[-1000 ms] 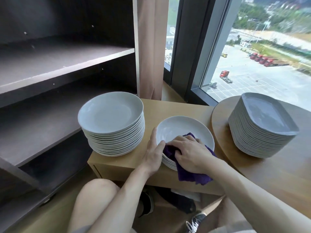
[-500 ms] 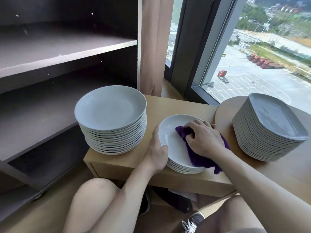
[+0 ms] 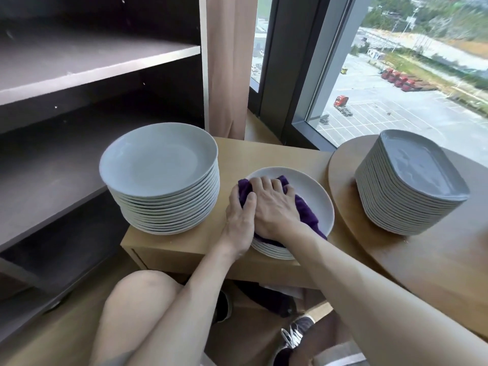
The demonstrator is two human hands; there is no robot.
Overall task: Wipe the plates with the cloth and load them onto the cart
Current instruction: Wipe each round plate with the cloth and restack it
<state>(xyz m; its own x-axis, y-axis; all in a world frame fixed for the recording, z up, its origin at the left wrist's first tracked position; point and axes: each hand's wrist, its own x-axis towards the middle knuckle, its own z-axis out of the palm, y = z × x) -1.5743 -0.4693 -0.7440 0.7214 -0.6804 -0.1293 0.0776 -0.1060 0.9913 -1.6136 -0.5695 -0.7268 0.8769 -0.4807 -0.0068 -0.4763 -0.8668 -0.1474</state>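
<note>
In the middle of the frame, the right hand (image 3: 272, 204) pushes a purple cloth (image 3: 306, 212) down on the top plate (image 3: 317, 204) of a short stack, with its fingers spread apart and bent over the cloth. The left hand (image 3: 240, 217) holds the left edge of that plate, with its thumb on top and its other fingers hidden under the rim. The short stack sits on a wooden desk (image 3: 277, 154), between a tall stack of round plates (image 3: 158, 159) on the left and a stack of squarish plates (image 3: 412, 180) on the right.
</note>
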